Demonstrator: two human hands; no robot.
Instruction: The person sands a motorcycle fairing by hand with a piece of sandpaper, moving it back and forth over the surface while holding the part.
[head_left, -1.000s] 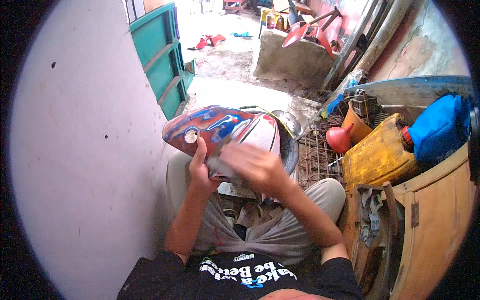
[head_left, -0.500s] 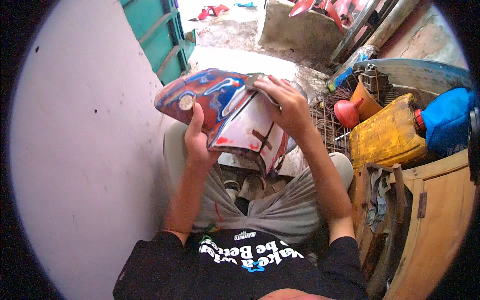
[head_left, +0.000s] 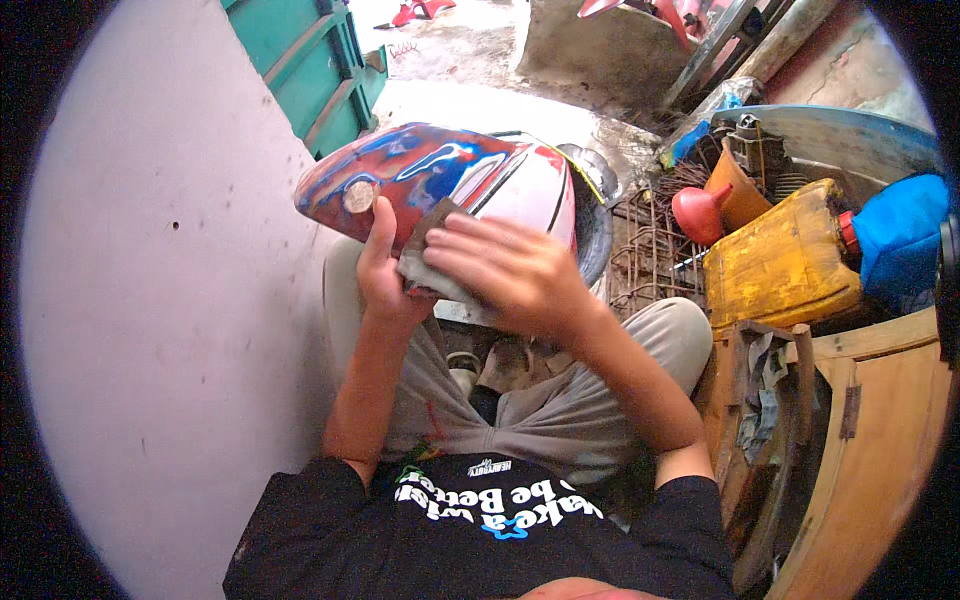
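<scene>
Above my lap is a curved motorcycle body panel (head_left: 425, 170), its paint rubbed into red, blue and white swirls, with a pale round spot near its left end. My left hand (head_left: 388, 275) grips the panel's near edge, thumb up on the painted face and fingers hidden underneath. Pressed flat under the fingers of my right hand (head_left: 510, 270) is a grey piece of sandpaper (head_left: 425, 245). It lies on the panel's near edge, close to my left hand. The right-hand fingers are somewhat blurred.
A white wall (head_left: 170, 300) stands close on the left, with a green door (head_left: 310, 75) beyond. To the right are a wire rack (head_left: 650, 245), a red funnel (head_left: 700, 210), a yellow jerrycan (head_left: 780, 255), a blue bag (head_left: 905, 240) and a wooden cabinet (head_left: 880, 400).
My right hand has slid the sandpaper from the panel's far edge down to its near edge, toward me. The panel has tilted and shifted slightly left, still in my left hand.
</scene>
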